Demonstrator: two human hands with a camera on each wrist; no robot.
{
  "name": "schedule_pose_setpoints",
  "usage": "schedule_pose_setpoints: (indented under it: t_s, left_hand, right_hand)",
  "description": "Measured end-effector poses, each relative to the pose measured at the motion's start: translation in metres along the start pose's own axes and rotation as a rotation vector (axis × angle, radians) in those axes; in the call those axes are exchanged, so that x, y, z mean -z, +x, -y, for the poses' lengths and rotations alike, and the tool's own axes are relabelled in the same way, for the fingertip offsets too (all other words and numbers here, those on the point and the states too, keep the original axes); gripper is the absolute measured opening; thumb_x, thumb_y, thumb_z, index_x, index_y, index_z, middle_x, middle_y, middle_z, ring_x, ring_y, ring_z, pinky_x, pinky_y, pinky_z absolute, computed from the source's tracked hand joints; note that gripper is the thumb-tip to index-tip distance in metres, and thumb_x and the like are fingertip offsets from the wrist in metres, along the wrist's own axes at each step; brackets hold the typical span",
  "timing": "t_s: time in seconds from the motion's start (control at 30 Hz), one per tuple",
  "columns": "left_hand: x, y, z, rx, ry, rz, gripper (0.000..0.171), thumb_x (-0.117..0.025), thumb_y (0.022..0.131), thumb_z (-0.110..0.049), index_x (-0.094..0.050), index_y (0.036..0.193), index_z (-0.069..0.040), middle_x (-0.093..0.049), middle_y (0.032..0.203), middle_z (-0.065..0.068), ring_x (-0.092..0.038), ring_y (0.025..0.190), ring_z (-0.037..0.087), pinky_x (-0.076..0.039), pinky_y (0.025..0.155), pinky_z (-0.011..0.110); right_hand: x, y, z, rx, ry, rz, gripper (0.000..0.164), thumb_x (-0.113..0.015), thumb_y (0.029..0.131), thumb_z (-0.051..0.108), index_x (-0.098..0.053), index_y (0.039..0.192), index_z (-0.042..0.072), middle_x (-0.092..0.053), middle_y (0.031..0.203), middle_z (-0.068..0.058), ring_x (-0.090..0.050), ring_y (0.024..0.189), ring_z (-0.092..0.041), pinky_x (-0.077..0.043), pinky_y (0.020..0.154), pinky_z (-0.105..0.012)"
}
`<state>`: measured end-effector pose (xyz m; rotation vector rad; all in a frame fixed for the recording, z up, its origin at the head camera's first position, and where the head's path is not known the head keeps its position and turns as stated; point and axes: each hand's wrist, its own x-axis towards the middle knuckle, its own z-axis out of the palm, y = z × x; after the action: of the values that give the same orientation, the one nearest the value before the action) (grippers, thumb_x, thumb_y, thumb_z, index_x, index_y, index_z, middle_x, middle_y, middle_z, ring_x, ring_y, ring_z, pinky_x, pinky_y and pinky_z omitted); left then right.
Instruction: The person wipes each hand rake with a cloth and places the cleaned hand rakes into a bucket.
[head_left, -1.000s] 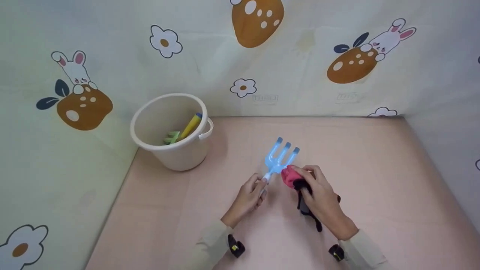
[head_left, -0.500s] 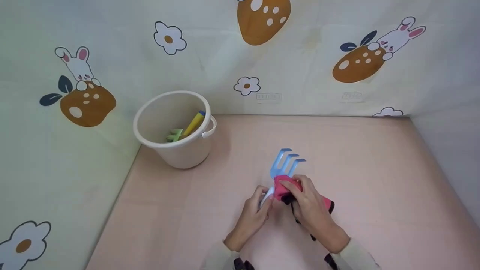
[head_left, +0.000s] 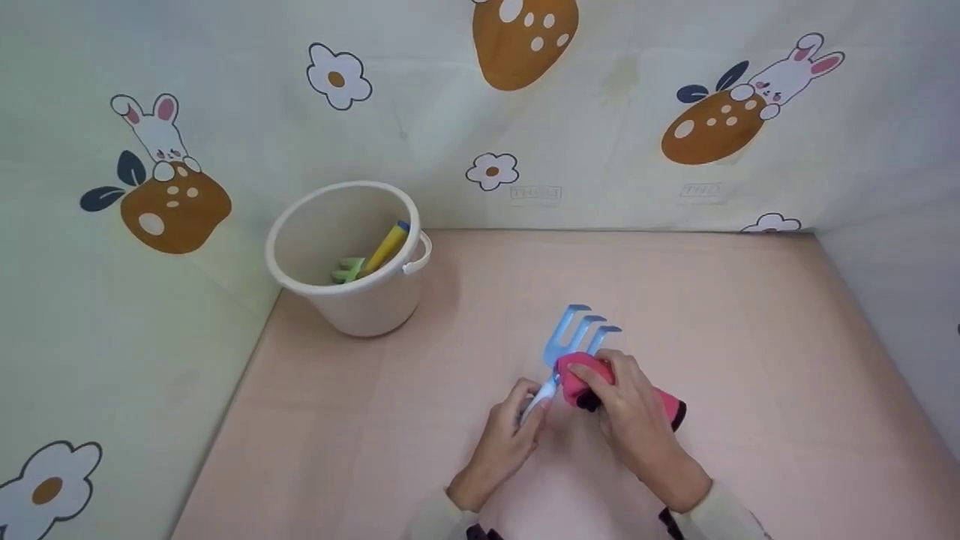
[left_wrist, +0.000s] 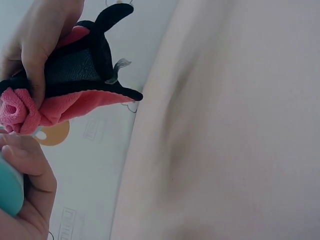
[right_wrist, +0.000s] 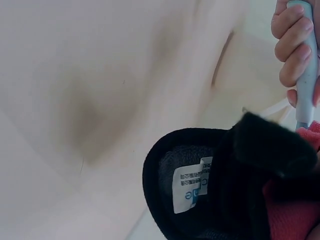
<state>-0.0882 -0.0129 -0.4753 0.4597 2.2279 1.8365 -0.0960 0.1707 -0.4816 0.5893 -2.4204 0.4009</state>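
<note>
Well, left hand (head_left: pixel 501 433) held blue fork (head_left: pixel 559 349) by its handle, right of bucket (head_left: pixel 371 311), well apart. Right hand (head_left: pixel 637 424) pinched pink cloth (head_left: pixel 570 384) at fork's neck, also right of bucket. Firm left hold, soft rubs seemed best, stopping twisting.

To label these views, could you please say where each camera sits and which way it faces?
Head: on the head, facing forward and down at the blue hand rake and bucket; left hand, right hand and sleeves show.
Left wrist: worn there, facing the black-trimmed pink cloth; both hands partly show.
Right wrist: worn there, facing the cloth's label; the left hand shows, perhaps a sliver of the right.
Both wrist views share the cloth and the left hand.
</note>
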Motion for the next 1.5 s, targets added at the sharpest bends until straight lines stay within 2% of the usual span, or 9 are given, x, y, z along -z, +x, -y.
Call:
schedule_pose_setpoints:
  t_s: [0.17,0.23,0.5,0.7,0.83,1.13,1.37,1.5]
  left_hand:
    - [0.0,0.0,0.001,0.011,-0.011,-0.024,0.017,-0.043,0.099,-0.013,-0.046,0.106,0.003,-0.042,0.064,0.003,-0.038,0.049,0.001,-0.032,0.047,0.011]
    - [0.0,0.001,0.002,0.015,-0.018,-0.024,0.016,-0.042,0.1,-0.012,-0.045,0.105,0.003,-0.041,0.064,0.0,-0.037,0.048,0.001,-0.031,0.045,0.011]
    - [0.001,0.001,0.004,0.026,-0.045,-0.006,0.012,-0.04,0.1,-0.011,-0.044,0.104,0.0,-0.041,0.063,0.001,-0.038,0.047,0.002,-0.031,0.043,0.011]
    - [-0.002,0.003,0.027,0.051,-0.038,0.008,0.013,-0.039,0.101,-0.014,-0.044,0.106,-0.002,-0.041,0.062,-0.001,-0.039,0.046,0.002,-0.031,0.041,0.012]
    - [-0.004,0.003,0.034,0.06,-0.046,0.012,0.015,-0.041,0.101,-0.019,-0.044,0.105,-0.004,-0.041,0.06,-0.003,-0.04,0.044,0.002,-0.031,0.04,0.013]
    - [-0.008,0.003,0.034,0.078,-0.065,0.038,0.018,-0.04,0.101,-0.024,-0.043,0.105,-0.006,-0.041,0.058,-0.006,-0.038,0.041,0.003,-0.03,0.038,0.014]
    - [-0.015,0.004,0.028,0.114,-0.064,0.031,0.016,-0.04,0.101,-0.024,-0.043,0.105,-0.009,-0.042,0.059,-0.004,-0.039,0.041,0.005,-0.031,0.036,0.015]
    - [-0.017,0.006,0.026,0.145,-0.026,0.037,0.016,-0.04,0.101,-0.026,-0.043,0.102,-0.01,-0.042,0.058,-0.005,-0.039,0.042,0.005,-0.031,0.036,0.015]
  right_hand:
    - [-0.002,-0.003,-0.004,-0.042,0.011,0.015,0.066,-0.083,0.06,-0.005,-0.059,0.117,0.02,-0.052,0.108,-0.016,-0.056,0.094,-0.028,-0.054,0.079,-0.039]
    - [-0.003,-0.005,-0.005,-0.059,0.009,0.019,0.063,-0.082,0.062,-0.004,-0.059,0.116,0.019,-0.052,0.108,-0.017,-0.056,0.094,-0.028,-0.054,0.078,-0.04]
    - [-0.007,-0.002,-0.01,-0.066,-0.016,0.001,0.062,-0.082,0.063,-0.003,-0.057,0.116,0.018,-0.052,0.107,-0.018,-0.056,0.091,-0.029,-0.055,0.077,-0.04]
    - [-0.01,0.002,-0.019,-0.082,-0.029,-0.018,0.059,-0.082,0.062,-0.004,-0.057,0.113,0.014,-0.052,0.105,-0.019,-0.056,0.09,-0.031,-0.055,0.074,-0.041]
    - [-0.012,0.004,-0.024,-0.09,-0.048,-0.025,0.057,-0.082,0.063,-0.002,-0.057,0.112,0.012,-0.052,0.103,-0.02,-0.057,0.087,-0.032,-0.055,0.071,-0.041]
    - [-0.018,0.004,-0.031,-0.122,-0.072,-0.034,0.051,-0.079,0.068,-0.001,-0.057,0.111,0.014,-0.05,0.091,-0.017,-0.055,0.074,-0.026,-0.056,0.06,-0.038]
    - [-0.025,0.003,-0.036,-0.17,-0.122,0.011,0.041,-0.079,0.07,0.002,-0.06,0.104,0.012,-0.048,0.087,-0.016,-0.051,0.069,-0.025,-0.055,0.055,-0.037]
    - [-0.028,0.003,-0.038,-0.213,-0.144,0.062,0.039,-0.078,0.07,0.002,-0.058,0.102,0.013,-0.046,0.086,-0.016,-0.051,0.067,-0.025,-0.054,0.054,-0.039]
